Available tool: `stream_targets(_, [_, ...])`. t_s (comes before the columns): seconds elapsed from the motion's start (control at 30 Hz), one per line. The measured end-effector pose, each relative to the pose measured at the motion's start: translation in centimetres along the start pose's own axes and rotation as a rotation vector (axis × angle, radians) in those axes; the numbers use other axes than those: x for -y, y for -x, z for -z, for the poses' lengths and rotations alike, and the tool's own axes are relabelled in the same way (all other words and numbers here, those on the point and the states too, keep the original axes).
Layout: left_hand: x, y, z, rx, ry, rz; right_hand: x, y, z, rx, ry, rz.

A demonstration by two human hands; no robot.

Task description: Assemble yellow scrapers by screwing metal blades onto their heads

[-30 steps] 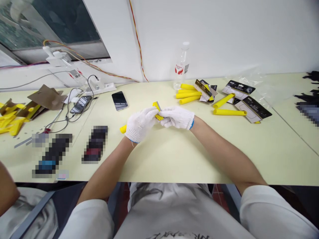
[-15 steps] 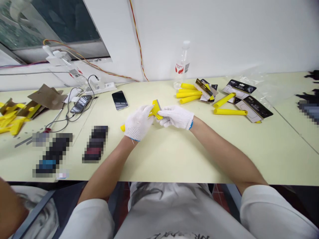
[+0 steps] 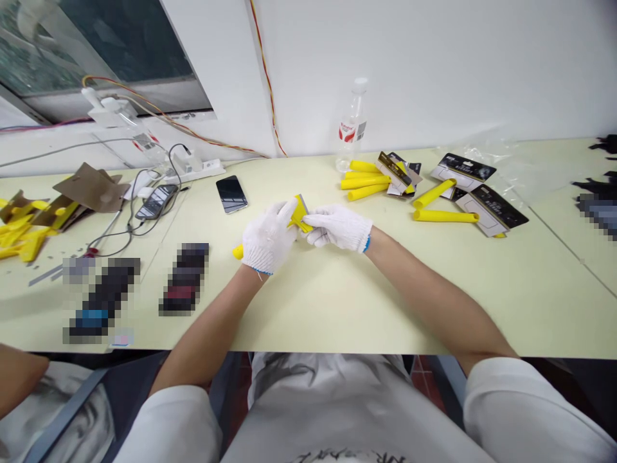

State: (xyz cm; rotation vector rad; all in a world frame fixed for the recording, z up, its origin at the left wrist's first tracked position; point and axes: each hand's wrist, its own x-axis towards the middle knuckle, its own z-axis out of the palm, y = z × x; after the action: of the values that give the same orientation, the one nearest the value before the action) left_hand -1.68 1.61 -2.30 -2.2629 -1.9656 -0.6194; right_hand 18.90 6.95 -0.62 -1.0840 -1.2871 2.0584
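Observation:
A yellow scraper (image 3: 299, 211) with a thin grey blade along its head is held over the table between my two gloved hands. My left hand (image 3: 268, 239) is wrapped round the handle, whose yellow end pokes out on the left below my wrist side. With thumb and fingertips, my right hand (image 3: 340, 227) pinches the right edge of the scraper's head. The fingers hide much of the head and any small part there. Both hands wear white knitted gloves with blue cuffs.
Packaged yellow scrapers (image 3: 366, 180) lie beside a clear bottle (image 3: 351, 128); more with black cards (image 3: 499, 209) lie to the right. A phone (image 3: 231, 194) rests behind my left hand. Cables, a power strip (image 3: 200, 170) and yellow parts (image 3: 29, 235) fill the left. Another person's arm (image 3: 22, 376) shows lower left.
The scraper's head has tilted slightly, and my left fingers now cover more of it. My right hand has shifted a little left. The other person's arm at lower left has moved.

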Motion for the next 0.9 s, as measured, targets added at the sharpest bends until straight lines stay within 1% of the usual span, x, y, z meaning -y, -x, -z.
stream_targets(0.13, [0.7, 0.0, -0.5, -0.146, 0.027, -0.235, -0.2, -0.3, 0.7, 0.032, -0.055, 0.062])
stream_targets(0.2, [1.1, 0.1, -0.8, -0.167, 0.031, -0.315, -0.3, -0.3, 0.9, 0.052, -0.071, 0.081])
stream_targets(0.27, [1.4, 0.2, -0.9, -0.167, 0.029, -0.35, -0.3, -0.3, 0.9, 0.054, -0.08, 0.08])
stream_targets(0.43, [2.0, 0.4, -1.5, -0.136, 0.012, -0.372, -0.3, -0.2, 0.4, -0.011, -0.084, 0.046])
stream_targets(0.57, [2.4, 0.3, -1.9, -0.167, 0.083, -0.381, -0.3, -0.1, 0.3, -0.022, -0.048, 0.07])
stream_targets(0.7, [2.6, 0.2, -1.8, -0.187, 0.179, -0.31, -0.4, -0.2, 0.6, -0.059, 0.064, 0.123])
stream_targets(0.8, [2.3, 0.3, -1.5, -0.141, 0.217, -0.308, -0.5, -0.3, 0.9, -0.068, 0.109, 0.122])
stream_targets(0.9, [1.9, 0.4, -1.4, -0.098, 0.159, -0.325, -0.5, -0.4, 1.3, -0.039, 0.056, 0.098])
